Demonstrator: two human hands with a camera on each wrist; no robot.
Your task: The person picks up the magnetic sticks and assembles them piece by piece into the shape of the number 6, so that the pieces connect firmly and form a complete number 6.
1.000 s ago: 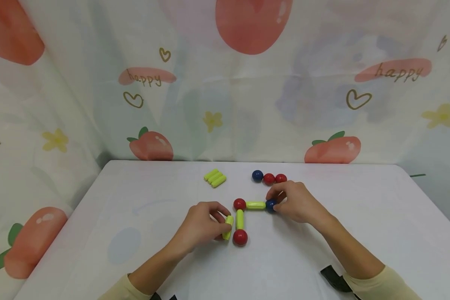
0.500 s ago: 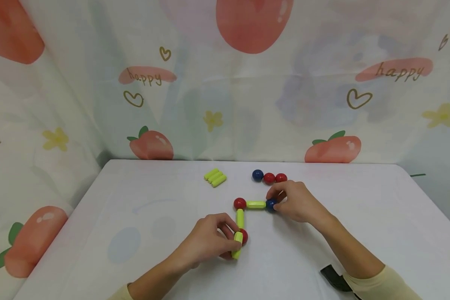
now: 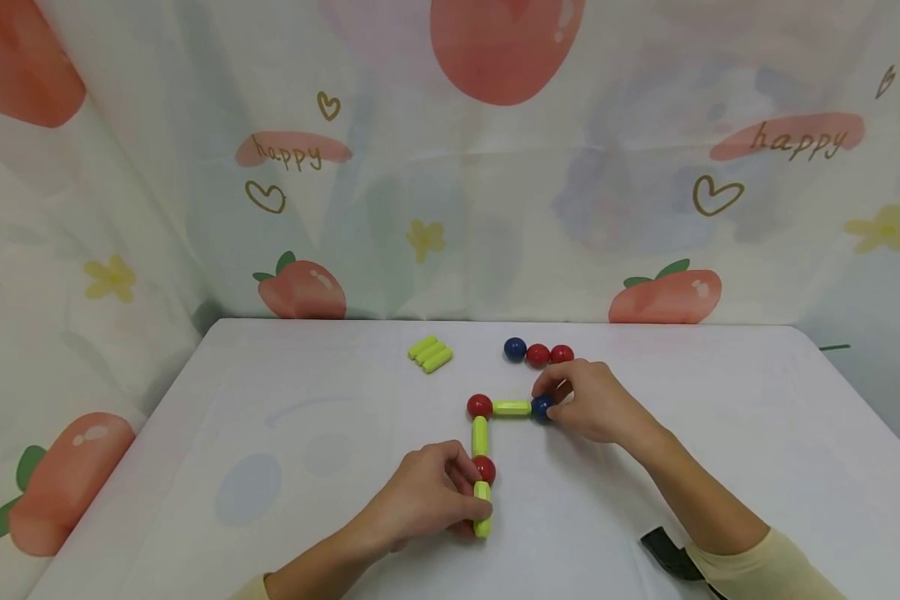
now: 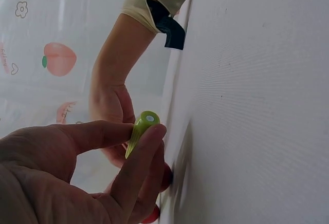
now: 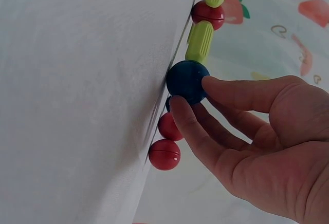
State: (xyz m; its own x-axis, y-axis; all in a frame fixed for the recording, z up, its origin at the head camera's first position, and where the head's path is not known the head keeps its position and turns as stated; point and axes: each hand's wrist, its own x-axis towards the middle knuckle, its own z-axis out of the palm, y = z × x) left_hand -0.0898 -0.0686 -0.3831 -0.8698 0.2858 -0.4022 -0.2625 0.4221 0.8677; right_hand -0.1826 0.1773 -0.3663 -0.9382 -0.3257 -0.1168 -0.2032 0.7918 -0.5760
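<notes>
My left hand (image 3: 431,492) pinches a yellow-green rod (image 3: 482,510) between thumb and fingers, its far end at the near red ball (image 3: 484,469). In the left wrist view the held rod (image 4: 145,122) shows a pale round spot on its end. From that ball another rod (image 3: 480,437) runs back to a corner red ball (image 3: 479,406). A sideways rod (image 3: 512,407) links the corner ball to a blue ball (image 3: 542,407). My right hand (image 3: 592,404) pinches this blue ball (image 5: 187,81) between thumb and fingers.
Several loose yellow-green rods (image 3: 431,354) lie side by side at the back of the white table (image 3: 330,375). Behind my right hand sit a loose blue ball (image 3: 515,349) and two red balls (image 3: 538,355). A patterned curtain (image 3: 465,208) hangs behind the table. A black strap (image 3: 671,553) shows by the right sleeve.
My left hand has carried its rod toward me and slightly right, from beside the standing rod-and-ball line to the near red ball's front. My right hand has stayed on the blue ball.
</notes>
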